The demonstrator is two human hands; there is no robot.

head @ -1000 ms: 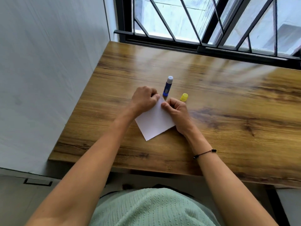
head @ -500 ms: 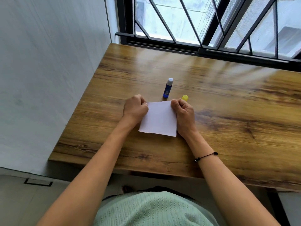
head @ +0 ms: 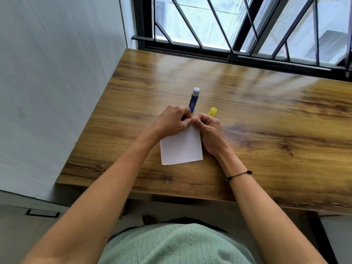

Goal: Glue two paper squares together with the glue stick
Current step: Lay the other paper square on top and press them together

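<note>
White paper squares (head: pixel 182 149) lie stacked on the wooden table (head: pixel 266 130), edges nearly matched, a thin sliver of the lower sheet showing at the left and bottom. My left hand (head: pixel 172 121) and my right hand (head: pixel 208 130) meet at the stack's far corner, fingertips pinching it. The blue glue stick (head: pixel 194 100) stands uncapped just beyond my left hand. Its yellow cap (head: pixel 212 111) sits behind my right hand.
A white wall (head: pixel 57 82) borders the table on the left. A barred window (head: pixel 238 25) runs along the far edge. The table's near edge (head: pixel 190 195) is close to my body. Bare wood stretches to the right.
The paper has turned on the table. My hands went from the top corner to its two sides, then came back together at the far corner. The view shifted slightly.
</note>
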